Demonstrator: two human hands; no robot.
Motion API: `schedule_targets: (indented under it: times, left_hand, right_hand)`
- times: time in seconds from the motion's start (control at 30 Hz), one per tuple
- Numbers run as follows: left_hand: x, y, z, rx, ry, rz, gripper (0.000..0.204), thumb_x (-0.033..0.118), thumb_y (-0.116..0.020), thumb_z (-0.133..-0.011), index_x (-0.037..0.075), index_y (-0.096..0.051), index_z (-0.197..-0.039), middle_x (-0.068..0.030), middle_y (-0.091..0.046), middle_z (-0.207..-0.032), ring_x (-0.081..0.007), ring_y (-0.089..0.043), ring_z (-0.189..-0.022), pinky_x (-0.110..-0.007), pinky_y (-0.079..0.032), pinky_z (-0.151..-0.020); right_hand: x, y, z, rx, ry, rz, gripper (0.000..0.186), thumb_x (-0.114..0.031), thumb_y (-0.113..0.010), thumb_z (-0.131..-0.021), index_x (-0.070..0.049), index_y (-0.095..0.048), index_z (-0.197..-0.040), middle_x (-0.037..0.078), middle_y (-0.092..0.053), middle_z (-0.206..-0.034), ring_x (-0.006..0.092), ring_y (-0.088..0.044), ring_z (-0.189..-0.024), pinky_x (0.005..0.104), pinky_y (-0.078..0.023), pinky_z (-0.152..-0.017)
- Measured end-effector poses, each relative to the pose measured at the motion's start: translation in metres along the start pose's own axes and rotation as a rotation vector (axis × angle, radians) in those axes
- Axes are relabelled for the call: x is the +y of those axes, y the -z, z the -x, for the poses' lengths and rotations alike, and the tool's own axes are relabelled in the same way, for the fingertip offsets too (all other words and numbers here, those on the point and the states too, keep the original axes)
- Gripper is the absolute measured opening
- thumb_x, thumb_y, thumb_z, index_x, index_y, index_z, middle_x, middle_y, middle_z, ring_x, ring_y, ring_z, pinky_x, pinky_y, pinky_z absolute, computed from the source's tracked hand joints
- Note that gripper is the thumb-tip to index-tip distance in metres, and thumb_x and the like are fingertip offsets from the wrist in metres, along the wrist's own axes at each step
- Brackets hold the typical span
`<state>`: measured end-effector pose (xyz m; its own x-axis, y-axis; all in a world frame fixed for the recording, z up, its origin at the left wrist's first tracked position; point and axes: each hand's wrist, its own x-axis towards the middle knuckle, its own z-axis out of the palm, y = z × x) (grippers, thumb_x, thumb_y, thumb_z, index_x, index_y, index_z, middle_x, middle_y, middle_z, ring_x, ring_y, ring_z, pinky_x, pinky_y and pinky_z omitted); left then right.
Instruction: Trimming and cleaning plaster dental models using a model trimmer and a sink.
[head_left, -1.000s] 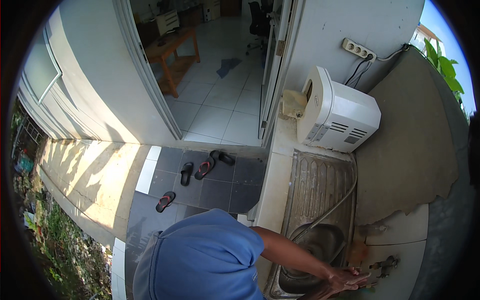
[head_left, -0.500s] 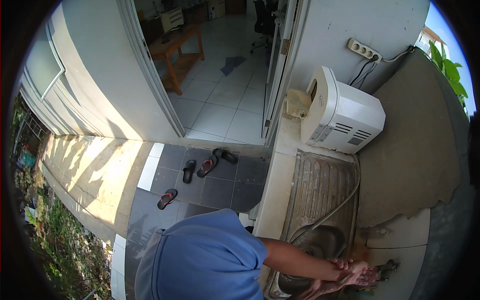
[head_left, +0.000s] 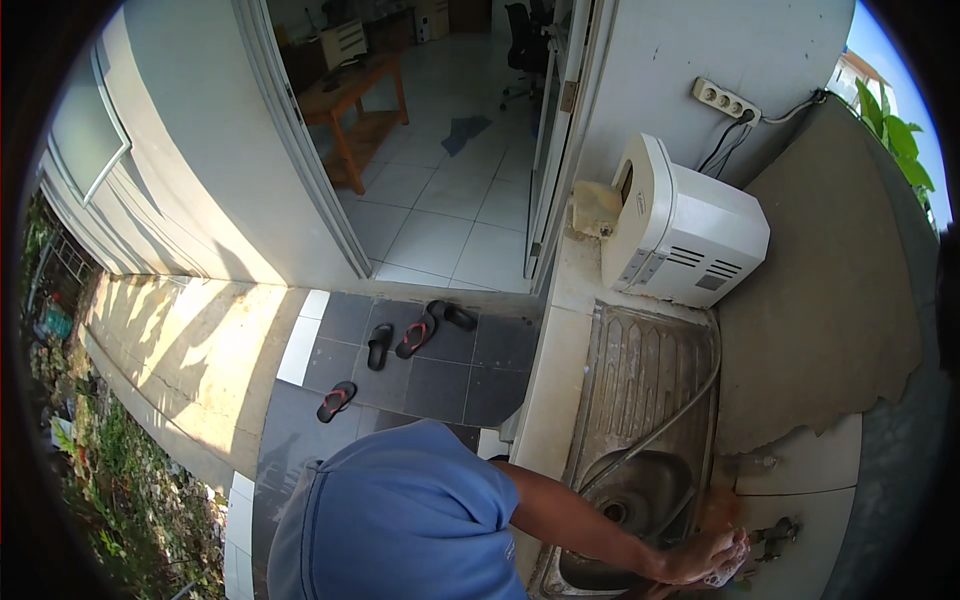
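Note:
My left arm, in a blue sleeve, reaches over the metal sink [head_left: 586, 440] at the lower right. My left hand [head_left: 704, 556] is bent over with its fingers curled around my right hand, close to the wall tap [head_left: 776, 536]. White foam or water [head_left: 724, 576] shows at the fingers. Most of my right hand is hidden underneath the left, so its fingers cannot be made out. A grey hose [head_left: 650, 438] runs along the drainboard and down into the basin.
A white water dispenser-like appliance [head_left: 690, 230] stands beyond the drainboard, below a power strip [head_left: 726, 100]. Several black sandals [head_left: 415, 334] lie on the dark tiles before an open doorway. A brown sheet [head_left: 820, 290] covers the right wall.
My left hand has turned from palm-up with fingers spread to back-up and curled. My right hand, which gripped the left wrist, has slipped beneath it. The left forearm has shifted slightly left.

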<state>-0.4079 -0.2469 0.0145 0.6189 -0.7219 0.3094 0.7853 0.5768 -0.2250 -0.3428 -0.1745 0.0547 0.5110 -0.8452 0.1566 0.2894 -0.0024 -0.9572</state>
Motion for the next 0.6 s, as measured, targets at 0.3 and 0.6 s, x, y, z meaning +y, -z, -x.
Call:
schedule_targets:
  times: [0.3, 0.6]
  left_hand:
    - [0.018, -0.024, -0.02, -0.311, 0.006, 0.072, 0.071, 0.057, -0.052, -0.089, -0.006, -0.045, -0.121, -0.0076, -0.054, -0.075, -0.0149, -0.056, -0.058, -0.025, -0.05, -0.049]
    - [0.12, -0.131, -0.063, -0.465, -0.477, -1.924, 0.038, 0.034, -0.059, -0.092, 0.001, -0.063, -0.074, -0.0093, -0.061, -0.061, -0.0182, -0.062, -0.054, -0.033, -0.048, -0.056]
  right_hand:
    - [-0.009, 0.0, -0.006, -0.058, -0.003, -0.101, 0.052, -0.024, -0.053, -0.098, 0.004, -0.038, -0.138, 0.018, -0.049, -0.132, 0.027, -0.049, -0.122, 0.0383, -0.041, -0.102]
    - [-0.047, 0.022, 0.042, 0.058, -0.081, -0.262, 0.044, -0.022, -0.044, -0.101, 0.006, -0.042, -0.135, 0.015, -0.051, -0.131, 0.0234, -0.05, -0.123, 0.0352, -0.041, -0.101]
